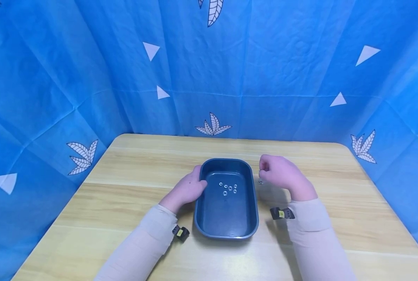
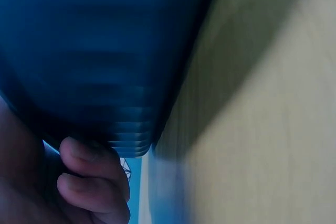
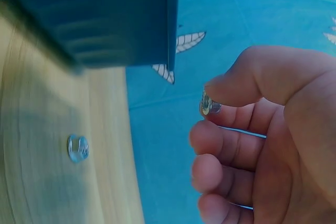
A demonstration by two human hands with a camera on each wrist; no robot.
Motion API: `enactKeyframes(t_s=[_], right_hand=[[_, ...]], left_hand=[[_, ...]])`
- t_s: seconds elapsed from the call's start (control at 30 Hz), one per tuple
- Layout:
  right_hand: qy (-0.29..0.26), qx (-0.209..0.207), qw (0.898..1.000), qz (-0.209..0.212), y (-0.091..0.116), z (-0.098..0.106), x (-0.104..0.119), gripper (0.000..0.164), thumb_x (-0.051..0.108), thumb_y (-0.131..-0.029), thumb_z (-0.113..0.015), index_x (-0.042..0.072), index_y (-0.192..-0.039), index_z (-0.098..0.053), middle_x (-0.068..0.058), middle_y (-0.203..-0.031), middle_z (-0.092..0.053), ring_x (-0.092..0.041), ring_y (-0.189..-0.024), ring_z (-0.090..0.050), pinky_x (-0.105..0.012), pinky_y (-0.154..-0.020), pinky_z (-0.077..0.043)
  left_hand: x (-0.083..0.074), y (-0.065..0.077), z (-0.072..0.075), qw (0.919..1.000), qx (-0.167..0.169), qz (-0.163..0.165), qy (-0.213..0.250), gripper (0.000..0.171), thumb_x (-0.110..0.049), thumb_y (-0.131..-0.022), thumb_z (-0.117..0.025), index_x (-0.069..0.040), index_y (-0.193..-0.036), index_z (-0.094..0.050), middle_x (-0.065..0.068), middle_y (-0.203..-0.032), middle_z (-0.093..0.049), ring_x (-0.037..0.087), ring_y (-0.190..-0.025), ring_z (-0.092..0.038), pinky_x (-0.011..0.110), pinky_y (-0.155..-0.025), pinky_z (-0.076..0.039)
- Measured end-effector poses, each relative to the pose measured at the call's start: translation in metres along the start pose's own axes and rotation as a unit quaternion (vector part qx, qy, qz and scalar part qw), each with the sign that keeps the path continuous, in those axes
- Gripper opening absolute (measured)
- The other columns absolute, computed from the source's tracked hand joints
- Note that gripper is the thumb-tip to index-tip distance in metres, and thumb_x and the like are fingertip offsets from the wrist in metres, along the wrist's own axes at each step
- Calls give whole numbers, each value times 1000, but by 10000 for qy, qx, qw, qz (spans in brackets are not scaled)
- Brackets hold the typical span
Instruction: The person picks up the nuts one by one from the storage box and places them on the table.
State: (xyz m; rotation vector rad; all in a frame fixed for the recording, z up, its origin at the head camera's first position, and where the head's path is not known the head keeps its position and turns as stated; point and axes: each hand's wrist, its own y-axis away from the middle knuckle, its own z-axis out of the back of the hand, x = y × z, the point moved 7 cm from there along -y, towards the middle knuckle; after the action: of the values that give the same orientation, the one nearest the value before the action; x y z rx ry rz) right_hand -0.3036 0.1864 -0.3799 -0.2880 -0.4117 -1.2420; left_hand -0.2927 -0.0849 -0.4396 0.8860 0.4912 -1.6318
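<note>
A dark blue rectangular tray (image 1: 226, 220) rests on the table, with several small silvery flange nuts (image 1: 230, 188) scattered on its floor. My left hand (image 1: 190, 186) grips the tray's left rim, the thumb over the edge; in the left wrist view its curled fingers (image 2: 92, 177) show against the outside wall. To the right of the tray, above the table, my right hand (image 1: 282, 173) pinches one flange nut (image 3: 209, 104) between thumb and index finger. Another flange nut (image 3: 77, 148) lies on the table below that hand, just outside the tray's right wall.
The light wooden table (image 1: 124, 203) reaches back to a blue patterned curtain (image 1: 201, 70) that encloses the far side and both flanks. A black strap with a small device (image 1: 281, 213) sits at the right wrist, another strapped device (image 1: 180, 232) at the left.
</note>
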Motion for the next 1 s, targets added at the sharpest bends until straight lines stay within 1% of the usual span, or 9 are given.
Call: enactKeyframes(t_s=[0.27,0.47,0.63,0.77,1.0], right_hand=[[-166,116,9996,-205,1,0,-19,4,15,-85,-59,13,-87,-57,-3,-74,-57,-22,-69,-53,-36,-59,-43],[-200,211,9992,-284,2,-1,-24,3,16,-87,-59,13,-87,-57,-3,-76,-58,-23,-72,-54,-37,-60,-44],[-193,240,9992,-241,1,-3,-25,3,16,-88,-58,14,-85,-57,-3,-75,-56,-23,-73,-53,-37,-62,-43],[-176,368,9990,-207,0,-8,-29,5,16,-88,-59,14,-85,-57,-3,-77,-57,-23,-76,-54,-38,-66,-44],[-99,588,9975,-371,2,-17,-40,7,20,-92,-63,15,-87,-59,-3,-82,-60,-24,-82,-56,-42,-73,-46]], left_hand=[[0,0,-1,10000,-5,-62,-47,62,-24,-102,-45,-9,-159,-25,13,-156,-42,35,-141,-42,59,-111,-36],[0,-1,-1,10000,3,-64,-47,63,-25,-102,-46,-9,-159,-25,13,-156,-43,35,-140,-43,60,-110,-36],[0,0,0,10000,-22,-51,-53,62,-24,-102,-45,-8,-159,-25,14,-156,-43,35,-140,-43,59,-110,-36],[0,0,0,10000,-33,-67,-45,61,-23,-102,-44,-8,-158,-26,14,-155,-43,35,-140,-43,60,-110,-36],[1,-1,-1,10000,4,-70,-3,62,-24,-102,-45,-8,-159,-25,14,-155,-43,35,-140,-43,59,-110,-36]])
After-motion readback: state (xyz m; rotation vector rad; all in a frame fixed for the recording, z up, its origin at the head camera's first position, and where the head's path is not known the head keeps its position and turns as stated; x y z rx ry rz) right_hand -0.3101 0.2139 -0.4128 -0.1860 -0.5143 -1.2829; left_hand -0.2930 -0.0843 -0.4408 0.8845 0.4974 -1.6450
